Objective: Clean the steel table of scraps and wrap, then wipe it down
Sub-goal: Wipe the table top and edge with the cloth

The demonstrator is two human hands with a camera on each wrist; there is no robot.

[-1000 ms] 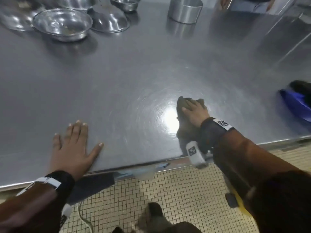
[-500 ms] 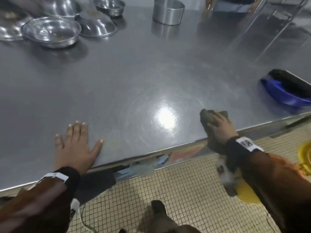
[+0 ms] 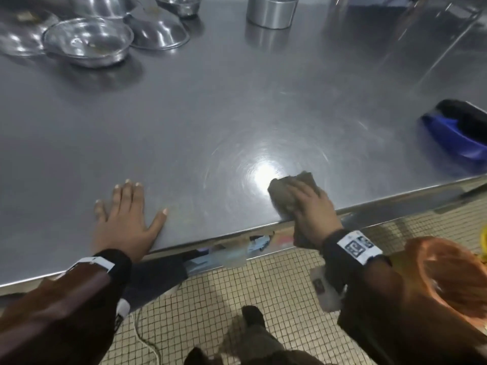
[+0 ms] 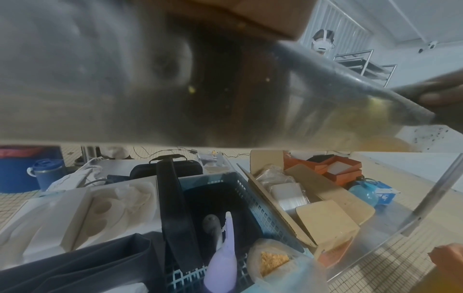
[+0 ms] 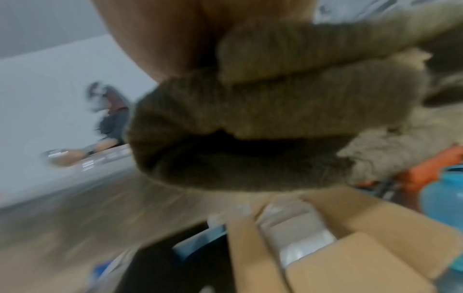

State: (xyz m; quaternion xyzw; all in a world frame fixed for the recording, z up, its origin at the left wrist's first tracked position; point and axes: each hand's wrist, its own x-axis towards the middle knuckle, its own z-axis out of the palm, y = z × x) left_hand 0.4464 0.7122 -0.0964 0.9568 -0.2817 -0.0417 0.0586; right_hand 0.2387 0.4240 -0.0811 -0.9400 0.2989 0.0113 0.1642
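The steel table [image 3: 210, 114] fills the head view. My left hand [image 3: 123, 214] lies flat on it near the front edge, fingers spread, holding nothing. My right hand [image 3: 311, 204] grips a bunched brown cloth [image 3: 282, 196] and presses it on the table at the front edge, just right of a bright glare spot. Part of the cloth hangs over the edge under my wrist. In the right wrist view the cloth [image 5: 263, 128] is blurred and bunched under my palm. In the left wrist view I see only the table's front lip [image 4: 100, 79].
Steel bowls [image 3: 88, 40], an upturned bowl [image 3: 158, 32] and a steel cylinder [image 3: 272, 10] stand at the far side. A blue dustpan-like thing [image 3: 456, 138] lies at the right edge. An orange bag [image 3: 453, 280] hangs by my right arm. A basket [image 4: 225, 198] and cardboard boxes sit on the lower shelf.
My right hand slid the cloth right and toward the front edge, then back left toward the glare spot. My left hand stayed flat in place.
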